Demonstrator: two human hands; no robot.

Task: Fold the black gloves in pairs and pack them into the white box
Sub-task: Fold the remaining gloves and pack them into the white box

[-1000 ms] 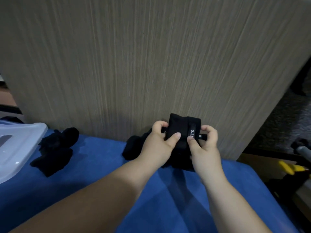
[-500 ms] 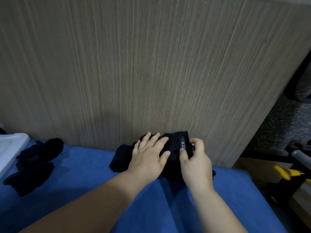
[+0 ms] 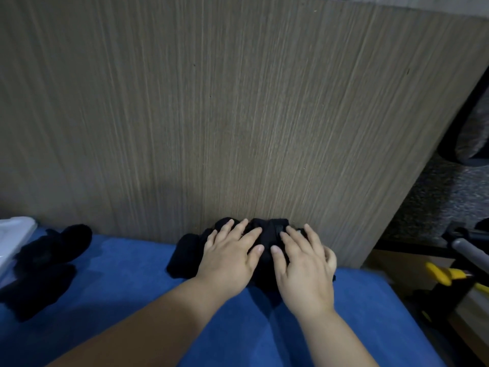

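Against the wooden panel [image 3: 238, 115], on the blue cloth [image 3: 127, 282], the left hand [image 3: 227, 260] and the right hand [image 3: 304, 268] lie flat with straight fingers, pressing the folded black gloves [image 3: 267, 233].

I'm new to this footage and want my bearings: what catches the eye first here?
The left hand and right hand lie flat, fingers straight, on a black glove bundle at the far edge of the blue cloth, against a wood-grain panel. More loose black gloves lie at far left, beside the white box's corner.
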